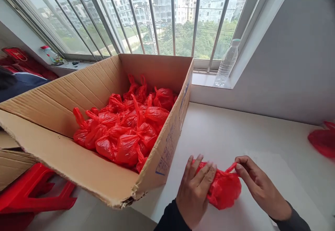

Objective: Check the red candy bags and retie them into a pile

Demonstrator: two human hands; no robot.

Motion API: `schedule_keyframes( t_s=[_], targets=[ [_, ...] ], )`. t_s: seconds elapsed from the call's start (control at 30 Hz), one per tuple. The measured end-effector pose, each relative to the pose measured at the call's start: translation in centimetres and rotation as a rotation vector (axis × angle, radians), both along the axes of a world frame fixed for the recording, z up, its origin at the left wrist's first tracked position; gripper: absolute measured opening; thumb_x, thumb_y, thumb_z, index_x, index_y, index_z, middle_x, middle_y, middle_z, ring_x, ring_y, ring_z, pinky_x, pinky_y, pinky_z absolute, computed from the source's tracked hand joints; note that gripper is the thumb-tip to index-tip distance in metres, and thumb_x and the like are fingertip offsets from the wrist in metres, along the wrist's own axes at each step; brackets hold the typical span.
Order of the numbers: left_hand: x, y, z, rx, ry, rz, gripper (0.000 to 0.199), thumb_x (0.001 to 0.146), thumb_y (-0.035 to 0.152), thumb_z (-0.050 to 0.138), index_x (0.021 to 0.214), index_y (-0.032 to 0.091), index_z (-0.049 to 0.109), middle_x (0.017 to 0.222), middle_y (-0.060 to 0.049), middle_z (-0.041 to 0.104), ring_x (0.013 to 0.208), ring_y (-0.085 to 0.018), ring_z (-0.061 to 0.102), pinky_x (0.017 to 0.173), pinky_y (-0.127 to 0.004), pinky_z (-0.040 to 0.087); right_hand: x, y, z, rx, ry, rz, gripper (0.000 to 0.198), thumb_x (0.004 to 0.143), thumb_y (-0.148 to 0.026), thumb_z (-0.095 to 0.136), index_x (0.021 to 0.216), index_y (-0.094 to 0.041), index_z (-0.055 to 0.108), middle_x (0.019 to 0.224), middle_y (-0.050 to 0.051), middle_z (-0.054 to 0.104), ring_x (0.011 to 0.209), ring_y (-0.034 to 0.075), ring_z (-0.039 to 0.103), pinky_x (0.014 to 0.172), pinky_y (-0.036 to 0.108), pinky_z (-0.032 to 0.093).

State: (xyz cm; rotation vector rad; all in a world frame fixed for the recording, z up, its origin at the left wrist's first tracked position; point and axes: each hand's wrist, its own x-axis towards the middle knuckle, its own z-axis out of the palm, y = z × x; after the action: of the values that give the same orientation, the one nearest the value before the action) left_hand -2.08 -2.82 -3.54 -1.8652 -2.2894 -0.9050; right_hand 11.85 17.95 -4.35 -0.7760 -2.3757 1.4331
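Step in hand, prob.: working the loop of the red bag, L hand bracing, R hand pinching. L hand lay over the bag's L part, fingers nearly straight; thumb hidden, so couldn't tell if it gripped or just pressed. R hand had thumb & index closed on the loop. Bag was at the white table, R of the box & apart from it; more bags lay heaped inside. Next move seemed to call for a steady L hand & firm but gentle R pinch, as thin plastic could tear.

Writing: blue print on box's R side, incl. a block nr the close corner, too slanted/blurry to read. Clear bottle on the sill showed no label; no brand legible.
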Motion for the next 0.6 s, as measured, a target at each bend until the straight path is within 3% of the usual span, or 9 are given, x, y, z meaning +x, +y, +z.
schedule_keyframes(
  t_s=[0.1,0.23,0.33,0.4,0.47,0.53,0.6],
  targets=[
    [0.0,-3.3,-2.1,-0.139,0.018,0.079,0.075,0.087,-0.003,0.037,0.157,0.020,0.027,0.156,-0.005,0.046,0.153,-0.029,0.022,0.119,-0.062,0.033,2.1,1.6,-1.9,0.237,-0.090,-0.119,0.028,0.097,-0.052,0.046,0.091,-0.027,0.055,0.072,-0.001,0.057,0.058,0.018,0.051,0.054,0.031,0.044],
    [0.2,-5.1,-3.5,-0.148,-0.011,0.141,0.066,0.088,-0.003,0.038,0.145,0.028,0.049,0.154,-0.004,0.047,0.151,-0.029,0.028,0.113,-0.061,0.042,3.6,2.3,-3.0,0.246,-0.139,-0.199,0.028,0.099,-0.051,0.043,0.094,-0.025,0.053,0.075,0.000,0.062,0.064,0.019,0.059,0.053,0.030,0.045],
    [0.5,-3.1,-2.9,-0.057,-0.061,0.100,0.043,0.094,0.014,0.049,0.136,0.021,0.054,0.157,-0.010,0.043,0.150,-0.031,0.027,0.115,-0.060,0.038,2.7,1.2,-2.2,0.195,-0.106,-0.212,0.027,0.102,-0.049,0.038,0.102,-0.025,0.050,0.084,0.001,0.064,0.074,0.018,0.064,0.060,0.029,0.050],
    [1.0,-1.0,-2.6,-0.080,-0.089,0.076,0.052,0.091,0.019,0.057,0.143,0.018,0.046,0.153,-0.014,0.046,0.146,-0.034,0.032,0.115,-0.061,0.038,1.9,0.1,-1.6,0.171,-0.064,-0.172,0.025,0.103,-0.048,0.038,0.102,-0.025,0.050,0.088,0.000,0.065,0.078,0.016,0.065,0.070,0.029,0.054],
    [1.6,0.9,-2.5,-0.199,-0.118,0.068,0.063,0.085,0.010,0.058,0.145,0.018,0.044,0.137,-0.015,0.059,0.131,-0.037,0.049,0.109,-0.062,0.043,1.7,-0.6,-1.5,0.139,-0.019,-0.136,0.025,0.102,-0.049,0.041,0.103,-0.026,0.051,0.091,0.001,0.067,0.083,0.017,0.067,0.079,0.031,0.056],
    [2.0,2.1,-2.3,-0.300,-0.138,0.085,0.052,0.078,-0.001,0.054,0.126,0.018,0.061,0.109,-0.013,0.069,0.106,-0.036,0.063,0.094,-0.060,0.053,2.4,-0.8,-2.3,0.096,0.011,-0.167,0.029,0.098,-0.053,0.047,0.108,-0.026,0.054,0.100,0.004,0.070,0.093,0.021,0.070,0.086,0.035,0.058],
    [2.0,2.2,-1.4,-0.306,-0.141,0.107,0.032,0.078,-0.004,0.053,0.099,0.015,0.068,0.088,-0.010,0.068,0.085,-0.030,0.067,0.078,-0.051,0.059,3.5,-0.2,-3.9,0.042,0.006,-0.273,0.042,0.090,-0.061,0.055,0.115,-0.027,0.056,0.111,0.007,0.071,0.103,0.027,0.071,0.087,0.039,0.060]
  ],
)
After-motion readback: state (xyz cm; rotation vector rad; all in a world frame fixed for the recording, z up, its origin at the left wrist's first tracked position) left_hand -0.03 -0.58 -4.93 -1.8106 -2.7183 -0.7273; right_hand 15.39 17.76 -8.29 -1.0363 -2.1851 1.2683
